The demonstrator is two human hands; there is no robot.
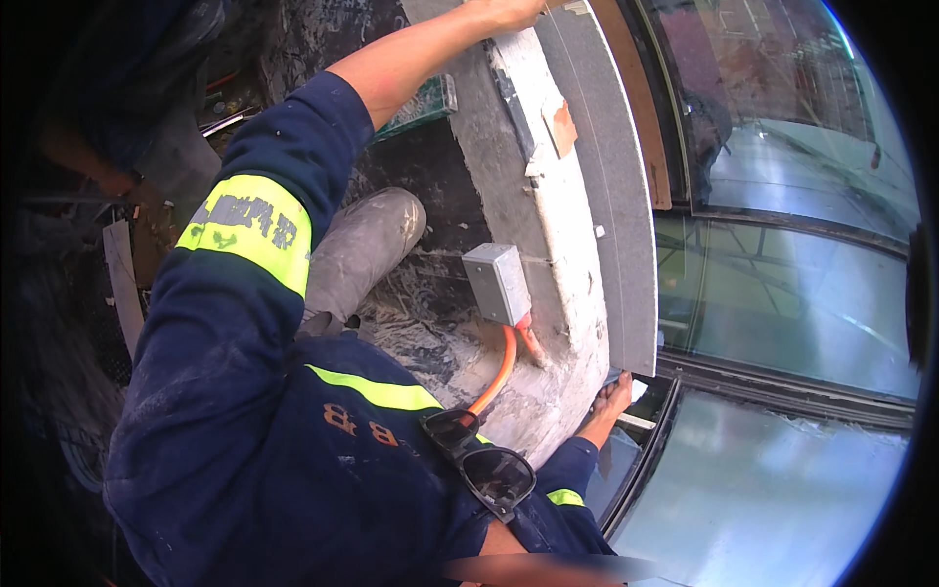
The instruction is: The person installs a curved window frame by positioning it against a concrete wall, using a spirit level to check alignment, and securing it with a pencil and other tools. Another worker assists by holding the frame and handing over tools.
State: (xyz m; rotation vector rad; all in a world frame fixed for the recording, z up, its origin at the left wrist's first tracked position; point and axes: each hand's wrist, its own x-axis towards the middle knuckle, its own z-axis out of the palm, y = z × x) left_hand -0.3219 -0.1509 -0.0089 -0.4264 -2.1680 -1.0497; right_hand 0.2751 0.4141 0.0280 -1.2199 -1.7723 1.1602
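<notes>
Two hands on a grey stone slab set on a low white wall beside glazing.

The glass panels [782,293] fill the right side, in dark frames. Left of them runs the low white wall [558,264], rough and plaster-smeared, topped by the grey stone slab [616,196], which extends from near to far. The left hand [504,12] is at the far end, resting on the wall top beside the slab; the picture edge cuts it off, so whether it is open or gripping cannot be determined. The right hand [608,406] is at the near end, fingers extended flat under the slab's near corner, not closed round it. A grey metal junction box [499,284] is fixed to the wall's left face; an orange conduit [499,377] leaves its underside. Dark sunglasses [479,460] hang on the navy jacket. A torn brown patch [562,125], small and irregular, marks the wall top.
</notes>
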